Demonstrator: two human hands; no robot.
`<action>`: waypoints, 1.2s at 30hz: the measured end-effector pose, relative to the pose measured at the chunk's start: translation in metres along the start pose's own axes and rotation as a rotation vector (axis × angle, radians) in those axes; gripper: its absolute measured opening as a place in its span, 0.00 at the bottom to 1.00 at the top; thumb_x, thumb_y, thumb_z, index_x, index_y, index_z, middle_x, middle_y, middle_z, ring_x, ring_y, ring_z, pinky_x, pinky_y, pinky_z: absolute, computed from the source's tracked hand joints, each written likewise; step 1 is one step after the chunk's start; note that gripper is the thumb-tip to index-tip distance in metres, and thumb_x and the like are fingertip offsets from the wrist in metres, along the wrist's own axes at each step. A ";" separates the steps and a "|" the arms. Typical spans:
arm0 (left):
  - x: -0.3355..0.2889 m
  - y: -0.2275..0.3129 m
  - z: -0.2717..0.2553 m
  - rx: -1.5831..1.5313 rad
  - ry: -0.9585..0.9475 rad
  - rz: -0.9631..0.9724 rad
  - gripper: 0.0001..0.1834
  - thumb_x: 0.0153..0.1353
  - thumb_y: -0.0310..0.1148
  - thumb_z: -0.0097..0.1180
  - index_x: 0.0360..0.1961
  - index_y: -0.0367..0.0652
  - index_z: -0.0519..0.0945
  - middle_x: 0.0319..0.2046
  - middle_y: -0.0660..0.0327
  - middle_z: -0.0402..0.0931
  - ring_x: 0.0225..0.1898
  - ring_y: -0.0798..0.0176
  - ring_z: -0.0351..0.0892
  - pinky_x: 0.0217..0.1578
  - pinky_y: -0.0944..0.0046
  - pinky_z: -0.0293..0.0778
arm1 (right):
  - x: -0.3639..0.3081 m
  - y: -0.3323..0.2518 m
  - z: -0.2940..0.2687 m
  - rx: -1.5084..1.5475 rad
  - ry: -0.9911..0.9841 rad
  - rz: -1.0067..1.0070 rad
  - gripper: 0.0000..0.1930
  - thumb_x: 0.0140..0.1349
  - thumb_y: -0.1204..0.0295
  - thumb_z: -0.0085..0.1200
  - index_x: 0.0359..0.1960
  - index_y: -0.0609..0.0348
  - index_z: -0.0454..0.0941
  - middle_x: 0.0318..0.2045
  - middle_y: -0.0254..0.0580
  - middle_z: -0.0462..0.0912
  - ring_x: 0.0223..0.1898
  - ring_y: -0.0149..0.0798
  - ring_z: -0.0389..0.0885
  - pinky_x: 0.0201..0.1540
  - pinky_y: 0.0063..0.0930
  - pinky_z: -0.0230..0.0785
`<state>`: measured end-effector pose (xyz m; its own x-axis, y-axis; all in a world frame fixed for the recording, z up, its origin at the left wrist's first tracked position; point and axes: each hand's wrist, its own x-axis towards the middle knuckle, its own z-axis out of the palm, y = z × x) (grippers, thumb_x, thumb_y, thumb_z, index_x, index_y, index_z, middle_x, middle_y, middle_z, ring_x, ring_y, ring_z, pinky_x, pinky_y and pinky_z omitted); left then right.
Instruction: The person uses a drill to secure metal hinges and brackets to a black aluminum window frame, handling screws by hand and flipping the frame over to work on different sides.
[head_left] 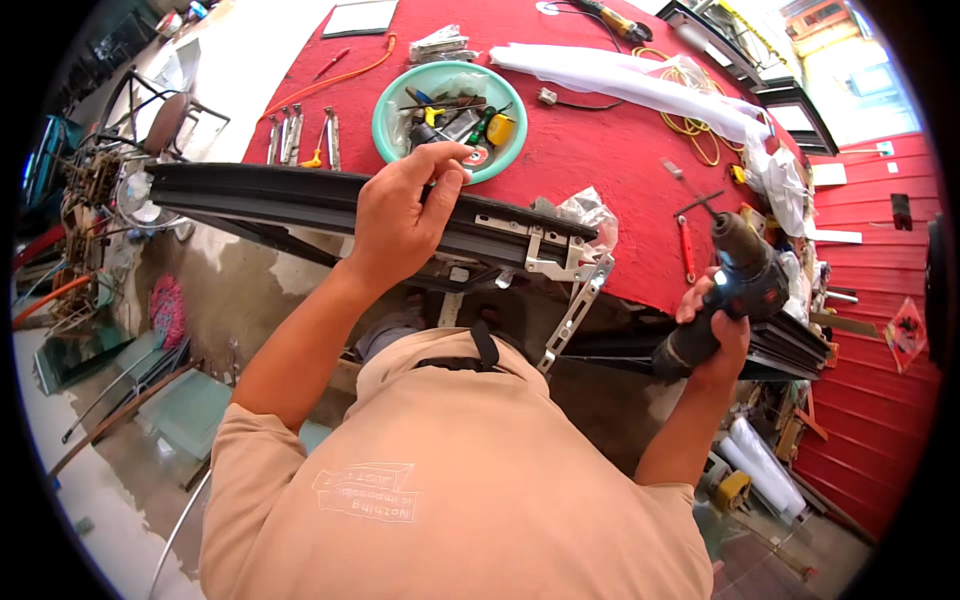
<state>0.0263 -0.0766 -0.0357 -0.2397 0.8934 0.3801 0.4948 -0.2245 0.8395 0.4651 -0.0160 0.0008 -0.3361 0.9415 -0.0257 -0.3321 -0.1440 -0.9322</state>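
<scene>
My right hand [722, 325] is wrapped round the grip of a dark cordless drill [748, 262], its lit front pointing up and away over the right side of the red table. Above a dark metal frame [290, 200], my left hand [405, 212] has its thumb and fingers drawn together near the rim of a green basin [380, 125]. Whatever the left fingertips may pinch is too small to make out. A silver hinge [550, 250] is fixed at the right end of the frame, with its slotted arm [578, 315] angled down toward me.
The basin holds tools, including a yellow tape measure [500, 129]. Across the red table [610, 150] lie a white plastic-wrapped bundle [620, 78], yellow cord [700, 128] and a red-handled screwdriver [687, 250]. Another dark frame [790, 345] is at right; glass sheets [185, 412] lie low at left.
</scene>
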 end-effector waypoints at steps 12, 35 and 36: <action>0.025 0.017 -0.028 -0.223 -0.307 0.187 0.21 0.75 0.38 0.73 0.65 0.44 0.86 0.53 0.55 0.88 0.50 0.58 0.89 0.52 0.57 0.85 | -0.030 -0.017 0.082 -0.403 0.123 0.167 0.33 0.53 0.72 0.77 0.63 0.69 0.82 0.44 0.49 0.89 0.39 0.44 0.87 0.44 0.39 0.79; 0.026 -0.012 -0.028 0.129 -0.475 0.400 0.14 0.64 0.20 0.68 0.50 0.44 0.92 0.56 0.60 0.88 0.58 0.48 0.86 0.60 0.48 0.82 | 0.049 -0.102 0.228 -1.198 -0.266 0.293 0.22 0.62 0.84 0.72 0.58 0.65 0.85 0.47 0.34 0.88 0.49 0.28 0.82 0.57 0.31 0.79; 0.026 -0.013 -0.028 0.139 -0.475 0.401 0.14 0.64 0.21 0.68 0.50 0.44 0.92 0.56 0.61 0.88 0.58 0.49 0.86 0.59 0.48 0.83 | 0.052 -0.101 0.230 -1.227 -0.289 0.255 0.19 0.63 0.81 0.73 0.56 0.66 0.86 0.45 0.38 0.90 0.47 0.29 0.83 0.55 0.32 0.79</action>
<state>-0.0100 -0.0616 -0.0261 0.3677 0.8330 0.4135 0.5809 -0.5529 0.5974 0.2783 -0.0224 0.1770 -0.4986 0.8069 -0.3168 0.7422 0.2086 -0.6369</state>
